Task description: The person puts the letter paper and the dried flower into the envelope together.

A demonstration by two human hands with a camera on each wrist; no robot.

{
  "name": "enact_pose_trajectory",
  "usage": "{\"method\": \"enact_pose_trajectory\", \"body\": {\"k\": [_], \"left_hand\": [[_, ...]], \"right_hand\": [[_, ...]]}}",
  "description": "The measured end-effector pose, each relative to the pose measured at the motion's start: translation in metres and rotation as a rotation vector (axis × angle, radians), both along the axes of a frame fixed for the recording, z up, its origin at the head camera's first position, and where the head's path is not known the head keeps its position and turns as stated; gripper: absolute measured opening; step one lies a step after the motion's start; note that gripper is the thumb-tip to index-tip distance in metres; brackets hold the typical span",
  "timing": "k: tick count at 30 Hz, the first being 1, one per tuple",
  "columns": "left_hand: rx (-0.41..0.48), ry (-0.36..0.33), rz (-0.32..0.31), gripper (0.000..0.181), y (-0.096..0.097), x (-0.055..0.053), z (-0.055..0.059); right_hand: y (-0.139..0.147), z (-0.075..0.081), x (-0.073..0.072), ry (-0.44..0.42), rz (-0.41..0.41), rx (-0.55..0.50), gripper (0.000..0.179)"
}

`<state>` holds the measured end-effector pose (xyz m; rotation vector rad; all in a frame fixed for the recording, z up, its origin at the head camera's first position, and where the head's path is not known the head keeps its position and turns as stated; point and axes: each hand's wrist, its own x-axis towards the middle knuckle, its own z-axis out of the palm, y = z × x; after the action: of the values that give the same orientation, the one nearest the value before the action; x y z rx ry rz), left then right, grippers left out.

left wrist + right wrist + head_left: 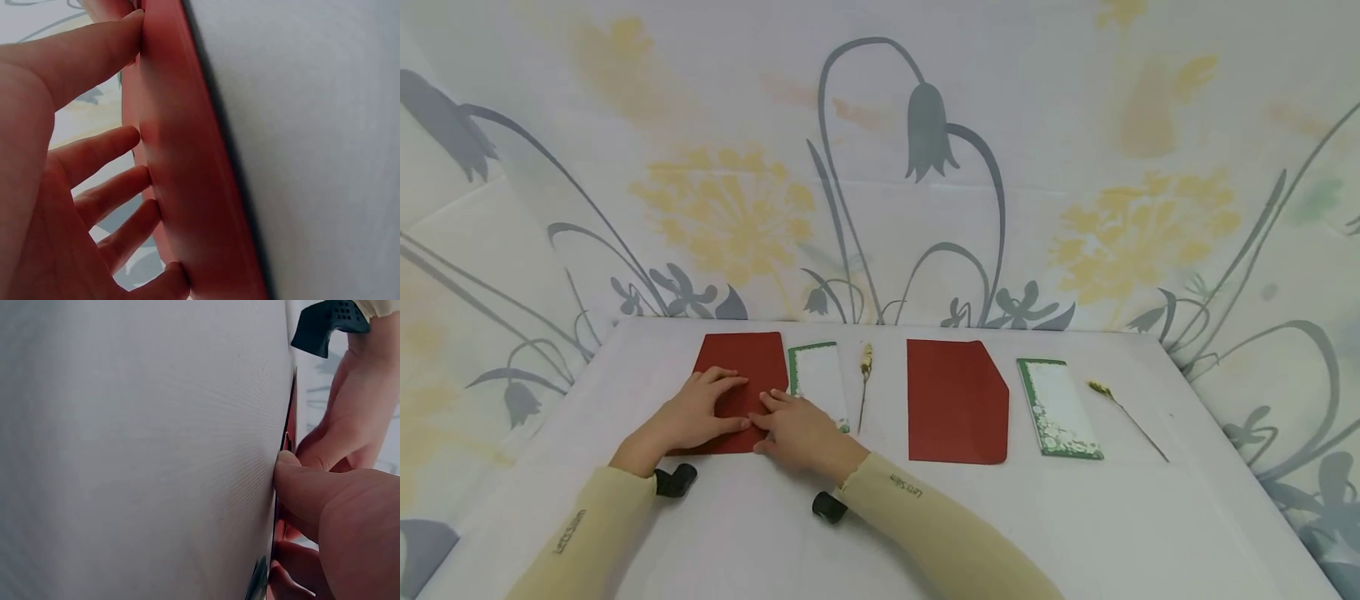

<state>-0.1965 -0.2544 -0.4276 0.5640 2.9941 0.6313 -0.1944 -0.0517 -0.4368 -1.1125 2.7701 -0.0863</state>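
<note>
A red envelope [745,352] lies flat on the white table at the left, under both hands. The left hand [698,410] rests on its left part, fingers spread and fingertips touching the red paper [194,181] in the left wrist view. At its lower right edge is the right hand [801,433], with fingers extended over the paper. The right thumb [300,478] presses close along that edge in the right wrist view. Just beyond the right hand lies a white card with a green floral border [816,375], its lower part partly covered by the hand.
A yellow flower sprig [866,367] lies right of the card. Farther right are a second red envelope [958,400], another green-bordered card [1062,408] and another sprig [1131,417]. A floral-print cloth [880,208] hangs behind the table. Black wrist-worn pieces [676,481] sit at both wrists.
</note>
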Motion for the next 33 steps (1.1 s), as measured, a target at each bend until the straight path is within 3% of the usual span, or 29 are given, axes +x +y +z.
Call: {"method": "enact_pose_trajectory", "body": {"k": [6,16,33], "left_hand": [[-0.046,0.008,0.006,0.059,0.0034,-0.0001,0.0066],[-0.063,0.024,0.004,0.052,0.0016,-0.0027,0.0012],[-0.116,0.043,-0.008,0.026,0.0045,-0.0085,0.0046]], "right_hand": [[0.0004,0.0004,-0.002,-0.017,-0.003,-0.008,0.053],[-0.0008,0.0033,-0.0016,-0.032,-0.01,-0.008,0.052],[-0.0009,0.0054,-0.0013,-0.041,-0.019,-0.013,0.051]]}}
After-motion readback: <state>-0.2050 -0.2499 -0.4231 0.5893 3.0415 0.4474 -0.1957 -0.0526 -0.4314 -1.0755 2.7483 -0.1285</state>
